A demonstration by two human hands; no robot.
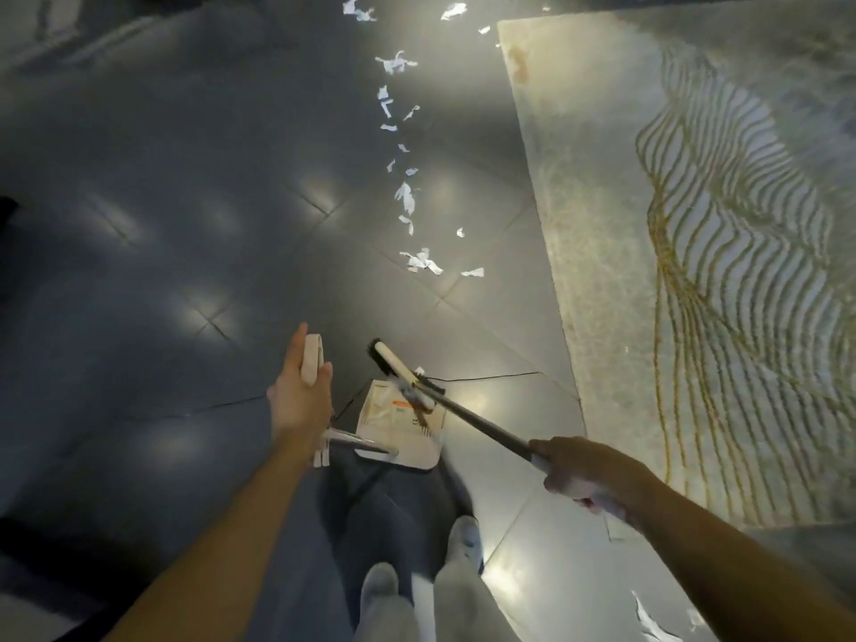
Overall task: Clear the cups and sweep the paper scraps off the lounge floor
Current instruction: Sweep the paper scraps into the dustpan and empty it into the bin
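My left hand (301, 391) grips the white handle top (311, 366) of a long-handled dustpan. Its white pan (400, 430) sits on the dark tiled floor just ahead of my feet. My right hand (579, 470) grips the end of a broom's dark pole (481, 426). The broom head (402, 370), white with dark bristles, hovers over the pan's front edge. A trail of white paper scraps (419, 260) runs away from the pan up the floor, with more scraps at the far end (356, 9). No cups are in view.
A pale rug (602, 224) with gold wavy lines covers the right side; its edge runs beside the scrap trail. A few scraps (648, 618) lie near my right elbow. My feet in light slippers (463, 542) stand behind the pan. Bare glossy tiles spread left.
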